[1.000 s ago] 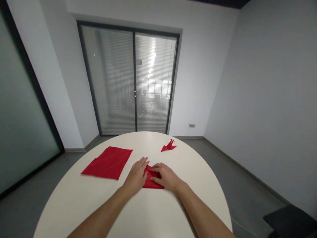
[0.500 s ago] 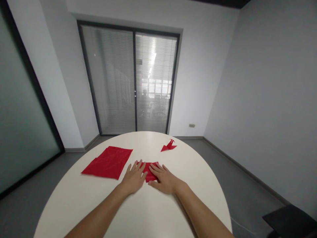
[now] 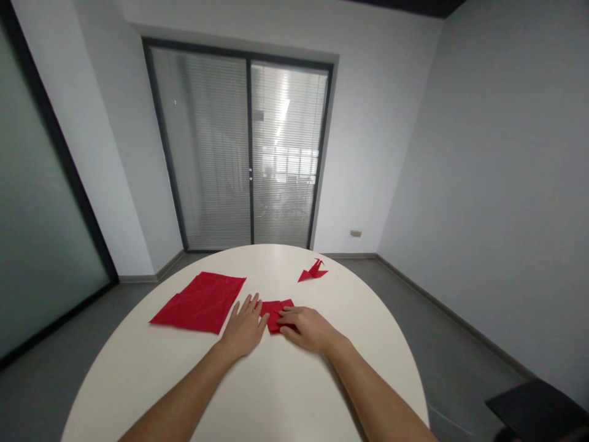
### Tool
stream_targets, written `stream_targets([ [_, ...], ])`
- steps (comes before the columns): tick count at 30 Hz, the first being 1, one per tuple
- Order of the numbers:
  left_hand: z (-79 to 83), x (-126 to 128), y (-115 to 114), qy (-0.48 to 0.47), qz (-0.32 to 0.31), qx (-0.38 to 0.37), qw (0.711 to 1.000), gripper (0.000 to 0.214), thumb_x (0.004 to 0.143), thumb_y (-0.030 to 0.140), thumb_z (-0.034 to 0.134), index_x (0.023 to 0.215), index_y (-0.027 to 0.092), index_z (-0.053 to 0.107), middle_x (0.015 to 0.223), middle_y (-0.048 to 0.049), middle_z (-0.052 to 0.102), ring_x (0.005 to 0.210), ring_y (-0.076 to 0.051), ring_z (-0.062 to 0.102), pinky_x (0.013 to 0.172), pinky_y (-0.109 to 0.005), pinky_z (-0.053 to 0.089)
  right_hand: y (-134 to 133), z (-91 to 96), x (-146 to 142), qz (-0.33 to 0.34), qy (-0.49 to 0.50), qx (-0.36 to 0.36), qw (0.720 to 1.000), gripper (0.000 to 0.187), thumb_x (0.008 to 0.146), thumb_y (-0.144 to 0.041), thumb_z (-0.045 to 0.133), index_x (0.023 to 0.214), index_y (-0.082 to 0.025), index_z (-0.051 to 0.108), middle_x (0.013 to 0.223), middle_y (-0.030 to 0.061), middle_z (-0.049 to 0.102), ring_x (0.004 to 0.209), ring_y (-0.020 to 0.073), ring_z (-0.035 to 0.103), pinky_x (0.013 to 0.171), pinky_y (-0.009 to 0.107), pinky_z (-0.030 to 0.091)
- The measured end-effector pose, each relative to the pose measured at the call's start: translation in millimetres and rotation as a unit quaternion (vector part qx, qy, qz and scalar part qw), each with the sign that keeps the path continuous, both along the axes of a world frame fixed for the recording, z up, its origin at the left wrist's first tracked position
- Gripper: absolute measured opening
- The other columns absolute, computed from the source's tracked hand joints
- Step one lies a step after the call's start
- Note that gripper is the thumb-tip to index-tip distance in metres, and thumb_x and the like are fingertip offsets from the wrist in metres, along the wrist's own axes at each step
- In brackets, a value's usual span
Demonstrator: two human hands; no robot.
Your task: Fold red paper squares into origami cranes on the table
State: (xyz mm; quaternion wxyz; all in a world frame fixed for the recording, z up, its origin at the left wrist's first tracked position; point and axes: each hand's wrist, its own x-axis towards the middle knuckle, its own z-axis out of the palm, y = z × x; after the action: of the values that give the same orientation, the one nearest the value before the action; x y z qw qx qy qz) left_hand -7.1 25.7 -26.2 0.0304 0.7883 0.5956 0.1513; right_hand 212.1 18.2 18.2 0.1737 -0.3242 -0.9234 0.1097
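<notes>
A small folded piece of red paper lies on the round white table, between my two hands. My left hand lies flat with fingers spread, its fingertips touching the paper's left edge. My right hand has its fingers curled and pressed together on the paper's right and near edge, covering part of it.
A stack of flat red paper sheets lies on the table's left. A finished red paper crane stands farther back, right of centre. A dark chair sits at the lower right. Blinds-covered glass doors face me.
The red piece looks shorter now, its near part no longer showing below my hands. Both hands slid a little away from me; my right fingers curled in on the paper.
</notes>
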Motion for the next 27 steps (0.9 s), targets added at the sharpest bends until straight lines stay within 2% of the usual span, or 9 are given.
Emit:
stream_targets([
  [2, 5.0, -2, -1, -0.028, -0.041, -0.003, 0.999, 0.052, 0.1, 0.038, 0.032, 0.142, 0.013, 0.049, 0.156, -0.015, 0.037, 0.146, -0.029, 0.03, 0.118, -0.052, 0.021, 0, -1.3, 1, -0.035, 0.012, -0.016, 0.999, 0.03, 0.097, -0.031, 0.044, 0.097, -0.022, 0.073, 0.098, 0.0062, 0.074, 0.091, 0.0215, 0.066, 0.084, 0.03, 0.046],
  [5, 13.6, -5, -5, -0.082, -0.122, -0.011, 0.989, 0.05, 0.101, 0.038, 0.031, 0.142, 0.016, 0.049, 0.148, -0.013, 0.05, 0.14, -0.023, 0.041, 0.118, -0.046, 0.024, 0, -3.8, 3, -0.072, 0.056, -0.049, 0.995, 0.03, 0.098, -0.032, 0.043, 0.093, -0.021, 0.071, 0.089, 0.005, 0.074, 0.079, 0.0193, 0.065, 0.075, 0.028, 0.045],
  [8, 19.2, -5, -8, -0.121, -0.164, 0.017, 0.979, 0.042, 0.097, 0.037, 0.044, 0.134, 0.022, 0.056, 0.134, -0.0097, 0.063, 0.126, -0.023, 0.054, 0.117, -0.045, 0.025, 3, -5.7, 6, -0.078, 0.126, -0.082, 0.986, 0.032, 0.1, -0.035, 0.039, 0.095, -0.02, 0.067, 0.091, 0.0042, 0.072, 0.079, 0.0183, 0.063, 0.075, 0.028, 0.044],
  [11, 20.9, -4, -7, -0.135, -0.16, 0.045, 0.977, 0.031, 0.09, 0.03, 0.057, 0.119, 0.024, 0.066, 0.117, -0.0069, 0.071, 0.11, -0.023, 0.062, 0.115, -0.044, 0.028, 8, -7.7, 9, -0.092, 0.189, -0.115, 0.971, 0.037, 0.102, -0.041, 0.036, 0.089, -0.019, 0.063, 0.087, 0.003, 0.069, 0.08, 0.0181, 0.06, 0.075, 0.028, 0.044],
  [14, 22.8, -3, -3, -0.133, -0.126, 0.054, 0.982, 0.019, 0.09, 0.026, 0.056, 0.1, 0.024, 0.073, 0.098, -0.0054, 0.075, 0.096, -0.024, 0.066, 0.107, -0.041, 0.036, 12, -9.4, 10, -0.11, 0.238, -0.144, 0.954, 0.043, 0.101, -0.048, 0.036, 0.083, -0.019, 0.06, 0.082, 0.0021, 0.065, 0.08, 0.0182, 0.058, 0.076, 0.029, 0.045],
  [16, 25.5, -2, -3, -0.148, -0.094, 0.049, 0.983, 0.02, 0.091, 0.028, 0.055, 0.096, 0.024, 0.073, 0.091, -0.0053, 0.075, 0.09, -0.023, 0.066, 0.094, -0.036, 0.044, 12, -9.4, 10, -0.115, 0.269, -0.154, 0.944, 0.045, 0.101, -0.051, 0.033, 0.085, -0.018, 0.061, 0.084, 0.0022, 0.065, 0.082, 0.0186, 0.059, 0.079, 0.03, 0.045],
  [19, 30.0, -1, -4, -0.201, -0.06, 0.026, 0.977, 0.02, 0.091, 0.031, 0.055, 0.099, 0.025, 0.072, 0.09, -0.0038, 0.075, 0.085, -0.022, 0.067, 0.077, -0.029, 0.046, 12, -8.6, 8, -0.106, 0.314, -0.17, 0.928, 0.041, 0.1, -0.05, 0.038, 0.096, -0.019, 0.064, 0.094, 0.0036, 0.068, 0.09, 0.0196, 0.061, 0.086, 0.031, 0.046],
  [22, 32.1, -1, -4, -0.251, -0.055, 0.005, 0.966, 0.019, 0.088, 0.035, 0.057, 0.096, 0.024, 0.071, 0.09, -0.0025, 0.075, 0.082, -0.021, 0.067, 0.073, -0.028, 0.046, 13, -10.5, 7, -0.091, 0.33, -0.191, 0.92, 0.031, 0.092, -0.044, 0.056, 0.108, -0.019, 0.064, 0.103, 0.0052, 0.07, 0.093, 0.0208, 0.064, 0.086, 0.032, 0.048],
  [27, 31.4, -2, 3, -0.33, -0.08, -0.036, 0.94, 0.022, 0.083, 0.039, 0.063, 0.092, 0.02, 0.071, 0.092, -0.0048, 0.076, 0.084, -0.022, 0.068, 0.076, -0.029, 0.049, 22, -17.3, 8, -0.122, 0.333, -0.191, 0.915, 0.026, 0.088, -0.038, 0.061, 0.096, -0.016, 0.069, 0.088, 0.0049, 0.071, 0.078, 0.0191, 0.062, 0.073, 0.03, 0.048],
])
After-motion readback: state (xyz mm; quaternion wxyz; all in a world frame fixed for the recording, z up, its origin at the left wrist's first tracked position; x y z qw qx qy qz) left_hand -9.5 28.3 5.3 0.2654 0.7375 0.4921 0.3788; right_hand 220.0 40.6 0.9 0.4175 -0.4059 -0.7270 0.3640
